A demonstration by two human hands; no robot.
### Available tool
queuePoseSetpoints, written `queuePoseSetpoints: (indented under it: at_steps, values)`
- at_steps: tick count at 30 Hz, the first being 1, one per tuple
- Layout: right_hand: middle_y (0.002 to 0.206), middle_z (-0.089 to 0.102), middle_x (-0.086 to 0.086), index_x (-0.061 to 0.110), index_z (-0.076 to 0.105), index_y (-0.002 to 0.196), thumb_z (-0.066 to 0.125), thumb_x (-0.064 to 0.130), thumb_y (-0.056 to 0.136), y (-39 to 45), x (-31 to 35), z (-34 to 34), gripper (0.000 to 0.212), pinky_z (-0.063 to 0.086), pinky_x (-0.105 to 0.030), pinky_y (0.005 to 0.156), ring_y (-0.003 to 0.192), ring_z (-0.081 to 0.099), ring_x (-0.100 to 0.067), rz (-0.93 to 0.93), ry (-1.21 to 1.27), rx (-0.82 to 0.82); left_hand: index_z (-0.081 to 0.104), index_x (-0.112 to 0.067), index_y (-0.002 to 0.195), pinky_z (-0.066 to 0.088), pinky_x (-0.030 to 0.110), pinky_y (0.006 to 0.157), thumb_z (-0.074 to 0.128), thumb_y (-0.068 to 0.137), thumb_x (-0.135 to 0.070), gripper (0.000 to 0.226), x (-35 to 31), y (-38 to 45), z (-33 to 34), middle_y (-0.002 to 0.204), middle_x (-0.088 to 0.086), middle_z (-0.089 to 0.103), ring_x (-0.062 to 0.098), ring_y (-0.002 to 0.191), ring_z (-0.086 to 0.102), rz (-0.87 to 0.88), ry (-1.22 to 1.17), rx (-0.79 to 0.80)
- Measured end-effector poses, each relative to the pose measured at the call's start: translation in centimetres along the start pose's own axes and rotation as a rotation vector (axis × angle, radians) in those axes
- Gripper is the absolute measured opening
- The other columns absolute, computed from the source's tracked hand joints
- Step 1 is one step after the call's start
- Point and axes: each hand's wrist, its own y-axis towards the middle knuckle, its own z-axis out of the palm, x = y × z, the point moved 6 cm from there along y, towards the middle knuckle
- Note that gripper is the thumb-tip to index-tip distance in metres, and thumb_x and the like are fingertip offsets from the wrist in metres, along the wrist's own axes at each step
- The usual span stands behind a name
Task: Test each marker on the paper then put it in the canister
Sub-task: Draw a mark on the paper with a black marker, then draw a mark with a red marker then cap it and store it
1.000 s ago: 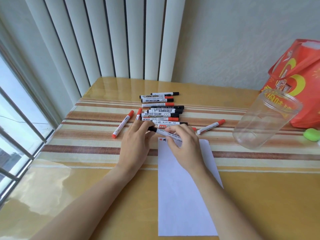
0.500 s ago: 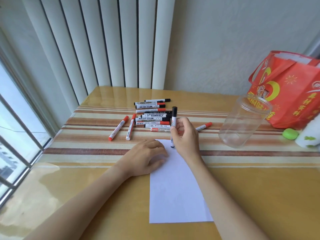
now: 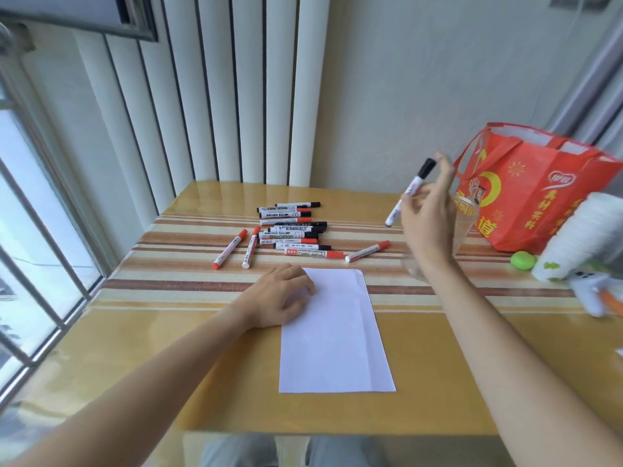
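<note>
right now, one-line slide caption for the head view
Right hand lifts a black-capped marker toward the clear canister while the left hand rests on the paper.

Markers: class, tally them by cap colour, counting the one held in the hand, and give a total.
Black markers: 6, one of them in the hand
Red markers: 8
Total: 14, as best the overlapping pile shows
</note>
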Motion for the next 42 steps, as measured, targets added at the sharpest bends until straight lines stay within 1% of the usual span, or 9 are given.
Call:
queuePoseSetpoints:
  at_steps: [3, 6, 12, 15, 18, 22, 31, 38, 42]
  values:
    - [0.101, 0.068, -0.011, 0.028, 0.035, 0.147, 0.051, 0.005, 0.097, 2.3, -0.4, -3.5, 0.057, 0.058, -0.046, 0.073, 0.082, 0.07, -0.028, -0.083, -0.076, -0.16, 0.062, -0.029, 0.114, 0.043, 0.039, 0.097, 0.057, 0.086, -0.028, 0.028, -0.1, 0.0, -0.1, 0.116, -0.007, 0.057, 0.018, 0.107, 0.052, -0.001, 0.011, 0.0]
    - [0.113, 0.069, -0.014, 0.024, 0.038, 0.146, 0.049, 0.006, 0.099, 3.4, -1.1, -5.7, 0.051, 0.052, -0.037, 0.069, 0.091, 0.068, -0.035, -0.112, -0.219, -0.25, 0.061, -0.03, 0.116, 0.041, 0.037, 0.099, 0.054, 0.085, -0.03, 0.031, 0.0, 0.0, 0.0, 0.117, -0.008, 0.056, 0.016, 0.109, 0.051, 0.002, 0.009, 0.01]
    - [0.072, 0.061, -0.013, 0.019, 0.039, 0.137, 0.054, 0.0, 0.095, 2.8, -5.2, -3.7, 0.049, 0.043, -0.038, 0.055, 0.065, 0.063, -0.04, 0.039, -0.389, 0.081, 0.061, -0.032, 0.116, 0.041, 0.036, 0.101, 0.049, 0.085, -0.033, 0.033, 0.3, 0.0, 0.1, 0.116, -0.01, 0.054, 0.014, 0.111, 0.051, -0.007, 0.007, 0.005]
    - [0.062, 0.054, 0.0, 0.014, 0.043, 0.132, 0.057, 0.009, 0.095, 2.0, -5.3, -2.8, 0.041, 0.042, -0.04, 0.069, 0.065, 0.062, -0.035, -0.013, -0.454, 0.096, 0.061, -0.032, 0.116, 0.04, 0.033, 0.101, 0.05, 0.085, -0.032, 0.034, 0.3, 0.0, 0.2, 0.116, -0.011, 0.054, 0.013, 0.111, 0.051, 0.002, 0.0, -0.002]
    - [0.07, 0.064, 0.001, 0.018, 0.041, 0.131, 0.068, 0.013, 0.09, 1.7, -5.7, -2.2, 0.051, 0.043, -0.049, 0.095, 0.076, 0.067, -0.033, -0.023, -0.487, 0.136, 0.061, -0.031, 0.115, 0.041, 0.033, 0.101, 0.05, 0.084, -0.031, 0.033, 0.4, 0.1, 0.2, 0.116, -0.011, 0.055, 0.014, 0.11, 0.052, 0.01, -0.009, -0.006]
    - [0.071, 0.06, 0.002, 0.013, 0.043, 0.134, 0.066, 0.001, 0.085, 1.5, -4.6, -1.8, 0.055, 0.042, -0.05, 0.095, 0.08, 0.066, -0.037, -0.051, -0.459, 0.138, 0.062, -0.03, 0.115, 0.041, 0.033, 0.1, 0.051, 0.084, -0.031, 0.032, 0.5, 0.1, 0.3, 0.116, -0.012, 0.055, 0.013, 0.109, 0.053, 0.022, -0.023, -0.02]
    - [0.07, 0.063, 0.006, 0.018, 0.045, 0.132, 0.066, 0.009, 0.088, -1.5, 0.3, 2.2, 0.05, 0.037, -0.047, 0.106, 0.074, 0.066, -0.027, -0.223, -0.357, 0.176, 0.064, -0.028, 0.113, 0.042, 0.032, 0.1, 0.051, 0.084, -0.031, 0.031, 0.5, 0.0, 0.2, 0.116, -0.011, 0.056, 0.014, 0.109, 0.054, 0.013, -0.03, -0.032]
    - [0.11, 0.069, -0.007, 0.01, 0.065, 0.114, 0.061, 0.021, 0.087, -2.8, -0.9, 2.6, 0.029, 0.044, -0.054, 0.102, 0.106, 0.065, -0.035, -0.294, -0.428, 0.06, 0.064, -0.028, 0.112, 0.042, 0.033, 0.1, 0.052, 0.083, -0.03, 0.031, 0.4, 0.1, 0.0, 0.116, -0.011, 0.057, 0.015, 0.109, 0.054, 0.004, -0.04, -0.03]
    - [0.132, 0.06, -0.015, 0.009, 0.066, 0.121, 0.067, 0.02, 0.087, -4.3, 0.5, 2.4, 0.035, 0.029, -0.056, 0.117, 0.122, 0.058, -0.037, -0.336, -0.504, -0.049, 0.064, -0.028, 0.111, 0.042, 0.031, 0.099, 0.056, 0.084, -0.026, 0.029, 0.4, 0.0, 0.0, 0.115, -0.011, 0.058, 0.013, 0.108, 0.054, 0.015, -0.05, -0.047]
